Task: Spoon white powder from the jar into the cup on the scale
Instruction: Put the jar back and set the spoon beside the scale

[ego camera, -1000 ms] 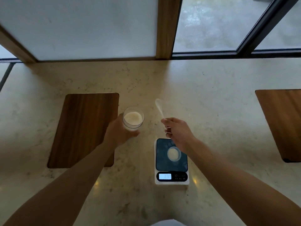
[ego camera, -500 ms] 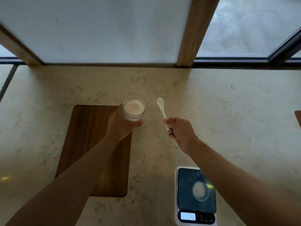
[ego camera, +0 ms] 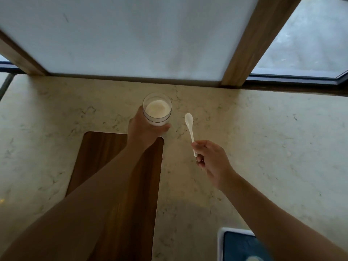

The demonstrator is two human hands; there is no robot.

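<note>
A clear glass jar point(ego camera: 157, 109) holding white powder stands on the marble counter, beyond the wooden board. My left hand point(ego camera: 143, 132) is wrapped around its near side. My right hand point(ego camera: 211, 159) pinches the handle end of a small white spoon point(ego camera: 190, 129), whose bowl points away from me, to the right of the jar and apart from it. The spoon's bowl looks empty. The scale point(ego camera: 233, 243) shows only at the bottom right edge, with a sliver of the cup point(ego camera: 253, 258) on it, partly behind my right forearm.
A dark wooden board point(ego camera: 105, 151) lies on the marble counter point(ego camera: 263, 140) under my left forearm. A frosted window panel and a wooden post point(ego camera: 250, 42) rise along the counter's far edge.
My view has shifted up and left, so the scale has slid to the bottom right corner. Both hands, with jar and spoon, have moved farther away from the scale.
</note>
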